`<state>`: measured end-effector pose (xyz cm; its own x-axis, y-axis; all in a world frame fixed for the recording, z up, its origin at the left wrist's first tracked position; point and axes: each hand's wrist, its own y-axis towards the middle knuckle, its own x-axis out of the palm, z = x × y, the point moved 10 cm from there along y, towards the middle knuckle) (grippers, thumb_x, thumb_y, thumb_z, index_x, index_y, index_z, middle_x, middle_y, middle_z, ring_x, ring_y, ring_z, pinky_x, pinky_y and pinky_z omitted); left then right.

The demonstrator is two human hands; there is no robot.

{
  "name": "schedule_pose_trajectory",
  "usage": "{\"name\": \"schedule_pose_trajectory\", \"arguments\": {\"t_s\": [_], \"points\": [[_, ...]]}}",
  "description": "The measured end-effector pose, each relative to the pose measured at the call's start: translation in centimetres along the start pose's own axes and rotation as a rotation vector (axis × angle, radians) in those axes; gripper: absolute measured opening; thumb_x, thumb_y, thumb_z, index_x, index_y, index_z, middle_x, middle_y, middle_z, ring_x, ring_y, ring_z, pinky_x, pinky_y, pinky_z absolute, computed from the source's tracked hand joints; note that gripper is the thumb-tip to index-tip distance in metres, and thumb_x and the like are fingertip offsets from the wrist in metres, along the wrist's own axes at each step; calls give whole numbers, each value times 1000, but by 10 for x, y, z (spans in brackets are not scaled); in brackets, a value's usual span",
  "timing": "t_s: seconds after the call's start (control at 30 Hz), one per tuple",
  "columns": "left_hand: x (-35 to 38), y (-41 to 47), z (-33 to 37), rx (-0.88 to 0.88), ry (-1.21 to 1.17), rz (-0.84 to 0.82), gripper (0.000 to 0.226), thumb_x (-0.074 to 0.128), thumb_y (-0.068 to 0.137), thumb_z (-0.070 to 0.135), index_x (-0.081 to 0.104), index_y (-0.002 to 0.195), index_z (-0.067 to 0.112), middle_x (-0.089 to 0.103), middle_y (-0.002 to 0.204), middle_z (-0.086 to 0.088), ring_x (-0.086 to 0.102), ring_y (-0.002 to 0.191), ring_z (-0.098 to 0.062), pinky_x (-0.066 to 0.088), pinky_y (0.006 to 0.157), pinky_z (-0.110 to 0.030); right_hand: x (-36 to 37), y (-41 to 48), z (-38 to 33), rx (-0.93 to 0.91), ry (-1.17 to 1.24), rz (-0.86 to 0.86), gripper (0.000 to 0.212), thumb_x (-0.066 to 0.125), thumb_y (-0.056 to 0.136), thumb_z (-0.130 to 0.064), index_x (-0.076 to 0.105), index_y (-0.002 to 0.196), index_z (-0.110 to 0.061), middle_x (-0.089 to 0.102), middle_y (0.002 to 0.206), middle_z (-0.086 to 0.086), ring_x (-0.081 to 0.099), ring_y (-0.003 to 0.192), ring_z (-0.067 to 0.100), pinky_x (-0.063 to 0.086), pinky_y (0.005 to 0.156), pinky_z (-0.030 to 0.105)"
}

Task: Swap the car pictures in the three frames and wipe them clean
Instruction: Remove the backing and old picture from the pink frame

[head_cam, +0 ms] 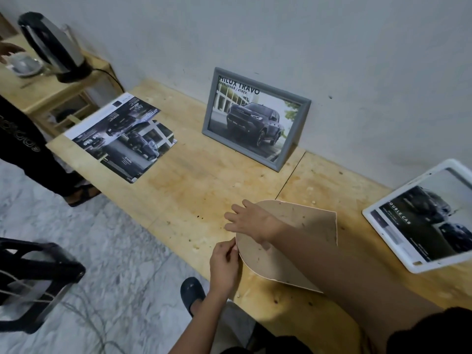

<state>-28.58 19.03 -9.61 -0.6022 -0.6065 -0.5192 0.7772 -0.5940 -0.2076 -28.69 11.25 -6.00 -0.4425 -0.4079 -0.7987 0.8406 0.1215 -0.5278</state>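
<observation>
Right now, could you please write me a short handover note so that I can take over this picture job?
Left hand: its grip pinches the near-left edge of the brown backing board.
Right hand: lies flat on the board, fingers spread.
Things: the board lies on the wooden table. The grey frame leans on the wall, car picture inside. The white frame, far right, also holds one. Loose car pictures lie at the table's left end.
Done: cannot tell which swaps are made.
Left: the board's frame, plus wiping; no cloth in view.
</observation>
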Motion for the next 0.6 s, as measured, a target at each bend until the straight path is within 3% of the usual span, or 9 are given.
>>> {"name": "schedule_pose_trajectory", "arguments": {"t_s": [0.2,0.33,0.43,0.6], "points": [[-2,6,-5,-22,-31,-9,20,56,90,8,70,105,7,60,87,0,52,75,0,37,66,0,-4,0,0,-54,-44,27,102,83,52,-54,29,133,-22,36,130,0,32,118,24,31,93,38],[-1,9,-11,-41,-49,-47,20,59,88,7,71,103,10,65,89,1,56,78,-3,39,65,-3,-4,-3,0,-116,85,-22,97,85,56,-44,31,134,-19,37,130,1,37,114,24,34,91,37],[1,12,-16,-54,-56,-74,22,59,86,8,73,102,13,69,91,1,60,80,-9,41,65,-8,-6,-5,2,-140,187,-68,84,86,60,-33,38,127,-17,36,127,3,39,110,26,37,84,36],[2,16,-13,-61,-92,-104,20,61,84,9,76,95,16,71,83,4,62,75,-9,46,63,-14,-8,-4,6,-146,189,-105,60,83,64,-33,53,114,-18,36,123,2,40,105,27,45,83,40]]}}
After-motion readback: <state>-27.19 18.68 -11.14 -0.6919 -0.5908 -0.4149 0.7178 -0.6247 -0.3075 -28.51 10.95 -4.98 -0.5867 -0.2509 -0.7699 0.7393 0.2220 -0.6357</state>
